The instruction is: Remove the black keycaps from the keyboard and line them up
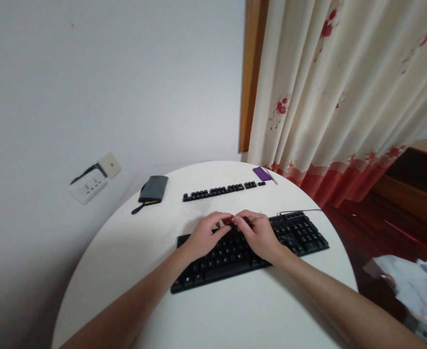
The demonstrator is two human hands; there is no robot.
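A black keyboard (228,264) lies at a slant on the white round table, with both hands over its upper rows. My left hand (208,235) is curled, thumb and fingertips drawn together above the keys. Touching or nearly touching those fingertips is my right hand (259,235), its thumb and fingers pinched. A thin light line shows by the right fingers, too small to name. Whatever the fingertips hold is hidden. Beyond the hands, loose black keycaps (218,191) stand in a row on the table.
On the white table (126,271), a grey pouch (154,189) lies at the back left. At the back right are a purple cloth (261,173) and a thin stick (272,178). The keyboard's cable (308,210) runs off the right edge. A wall and a curtain (308,97) stand behind.
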